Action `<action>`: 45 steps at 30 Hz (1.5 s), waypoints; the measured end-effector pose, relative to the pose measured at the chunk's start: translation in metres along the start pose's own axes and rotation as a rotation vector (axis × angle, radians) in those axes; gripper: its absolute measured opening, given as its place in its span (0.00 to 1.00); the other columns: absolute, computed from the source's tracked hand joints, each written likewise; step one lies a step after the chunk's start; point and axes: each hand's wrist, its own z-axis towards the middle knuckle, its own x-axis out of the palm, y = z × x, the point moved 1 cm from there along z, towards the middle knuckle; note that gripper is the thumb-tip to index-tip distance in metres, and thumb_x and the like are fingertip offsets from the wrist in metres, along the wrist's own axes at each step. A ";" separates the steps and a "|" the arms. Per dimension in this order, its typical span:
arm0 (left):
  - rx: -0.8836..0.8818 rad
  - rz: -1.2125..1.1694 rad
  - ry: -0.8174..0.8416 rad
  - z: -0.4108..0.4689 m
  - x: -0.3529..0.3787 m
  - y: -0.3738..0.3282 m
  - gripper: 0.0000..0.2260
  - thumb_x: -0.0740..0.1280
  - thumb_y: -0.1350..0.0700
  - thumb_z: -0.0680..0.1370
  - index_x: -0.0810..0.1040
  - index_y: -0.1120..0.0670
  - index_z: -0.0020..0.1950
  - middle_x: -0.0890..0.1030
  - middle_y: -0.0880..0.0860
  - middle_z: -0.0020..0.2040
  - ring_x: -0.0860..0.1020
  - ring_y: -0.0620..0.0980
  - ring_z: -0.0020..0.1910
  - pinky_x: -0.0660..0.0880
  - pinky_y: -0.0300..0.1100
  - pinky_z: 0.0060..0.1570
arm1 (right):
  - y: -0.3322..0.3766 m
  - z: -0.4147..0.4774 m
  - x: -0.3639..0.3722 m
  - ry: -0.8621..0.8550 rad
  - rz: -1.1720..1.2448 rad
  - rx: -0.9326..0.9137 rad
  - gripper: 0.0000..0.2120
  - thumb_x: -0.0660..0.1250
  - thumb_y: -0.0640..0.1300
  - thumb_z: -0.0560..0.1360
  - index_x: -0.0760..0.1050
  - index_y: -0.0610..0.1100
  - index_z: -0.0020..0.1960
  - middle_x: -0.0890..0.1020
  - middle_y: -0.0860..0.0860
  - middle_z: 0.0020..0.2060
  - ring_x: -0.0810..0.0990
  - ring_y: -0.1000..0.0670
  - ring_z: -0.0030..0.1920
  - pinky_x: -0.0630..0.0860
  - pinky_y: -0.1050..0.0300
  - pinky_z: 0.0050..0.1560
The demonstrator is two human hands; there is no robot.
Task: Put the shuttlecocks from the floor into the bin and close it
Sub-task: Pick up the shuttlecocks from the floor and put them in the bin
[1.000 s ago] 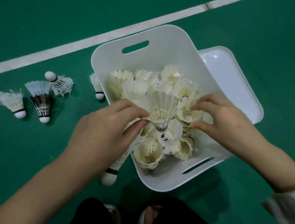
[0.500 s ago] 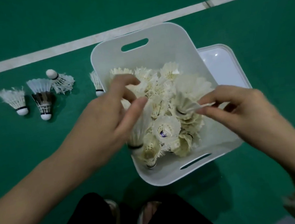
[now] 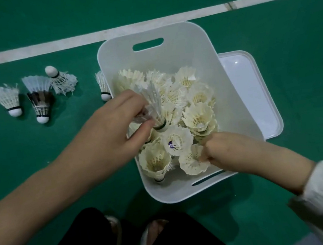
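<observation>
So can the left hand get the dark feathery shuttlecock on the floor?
Probably, once the left hand drops its shuttlecock: the dark shuttlecock lies on bare floor left of the bin, unblocked.

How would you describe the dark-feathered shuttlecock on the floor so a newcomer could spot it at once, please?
Find the white plastic bin on the green court floor, then look left to three loose shuttlecocks grouped together. The middle one, cork towards the person, is the dark-banded shuttlecock; its two neighbours are wholly white.
</observation>
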 end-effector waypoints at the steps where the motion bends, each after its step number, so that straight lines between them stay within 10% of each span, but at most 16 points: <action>1: 0.003 0.002 -0.005 0.000 0.000 0.001 0.11 0.59 0.48 0.75 0.73 0.56 0.45 0.72 0.47 0.43 0.70 0.41 0.40 0.64 0.27 0.44 | 0.000 0.004 0.002 0.010 -0.058 -0.011 0.11 0.60 0.37 0.73 0.80 0.45 0.49 0.80 0.47 0.44 0.79 0.45 0.49 0.76 0.56 0.46; 7: 0.090 0.034 -0.035 0.003 0.003 0.002 0.12 0.61 0.49 0.75 0.78 0.56 0.45 0.77 0.50 0.46 0.72 0.44 0.45 0.63 0.28 0.48 | 0.018 0.018 0.000 0.082 -0.262 -0.052 0.12 0.57 0.30 0.74 0.75 0.36 0.54 0.80 0.42 0.50 0.79 0.43 0.52 0.74 0.53 0.44; 12: 0.177 0.066 -0.048 0.001 0.008 0.004 0.13 0.63 0.49 0.75 0.79 0.58 0.45 0.78 0.52 0.45 0.73 0.50 0.45 0.68 0.39 0.47 | 0.012 -0.008 -0.014 0.107 0.071 0.033 0.18 0.61 0.37 0.75 0.72 0.48 0.64 0.76 0.50 0.57 0.76 0.48 0.58 0.73 0.56 0.56; 18: 0.275 0.011 -0.033 0.002 0.014 0.002 0.10 0.63 0.52 0.75 0.79 0.58 0.45 0.78 0.52 0.44 0.73 0.48 0.44 0.69 0.40 0.46 | 0.026 -0.060 -0.073 -0.498 0.631 0.026 0.14 0.61 0.52 0.73 0.72 0.60 0.59 0.80 0.58 0.37 0.78 0.58 0.40 0.72 0.70 0.43; 24: 0.333 -0.008 0.044 0.001 0.018 -0.005 0.09 0.63 0.52 0.75 0.79 0.57 0.47 0.78 0.51 0.45 0.73 0.47 0.45 0.70 0.40 0.46 | 0.035 -0.030 -0.064 -0.461 0.514 -0.031 0.07 0.64 0.47 0.76 0.74 0.48 0.52 0.77 0.56 0.35 0.74 0.55 0.41 0.71 0.57 0.40; 29: 0.012 -0.059 -0.162 -0.005 -0.019 0.016 0.07 0.63 0.53 0.77 0.77 0.53 0.51 0.76 0.45 0.45 0.74 0.42 0.40 0.71 0.26 0.45 | 0.023 -0.041 -0.061 -0.460 0.511 -0.116 0.12 0.66 0.53 0.71 0.77 0.44 0.39 0.77 0.53 0.30 0.74 0.57 0.35 0.70 0.62 0.38; 34: -0.313 0.143 -0.062 -0.021 -0.006 0.098 0.06 0.64 0.54 0.76 0.77 0.55 0.47 0.80 0.54 0.43 0.76 0.52 0.39 0.72 0.45 0.42 | 0.029 -0.031 -0.033 -0.169 0.066 -0.181 0.02 0.67 0.41 0.72 0.79 0.44 0.41 0.74 0.52 0.35 0.73 0.51 0.33 0.62 0.65 0.35; 37: -0.506 0.178 0.064 -0.036 0.027 0.140 0.08 0.65 0.52 0.76 0.77 0.57 0.47 0.82 0.58 0.45 0.77 0.56 0.42 0.72 0.47 0.42 | 0.036 -0.019 -0.031 -0.106 -0.069 -0.232 0.12 0.72 0.31 0.60 0.72 0.45 0.32 0.62 0.55 0.30 0.62 0.52 0.28 0.61 0.60 0.27; 45: -0.695 0.033 0.094 -0.040 0.080 0.165 0.17 0.67 0.48 0.75 0.76 0.62 0.53 0.80 0.62 0.50 0.77 0.60 0.48 0.70 0.46 0.46 | 0.037 -0.022 -0.037 0.051 -0.094 -0.360 0.06 0.68 0.36 0.62 0.75 0.46 0.32 0.62 0.55 0.31 0.67 0.50 0.23 0.65 0.59 0.21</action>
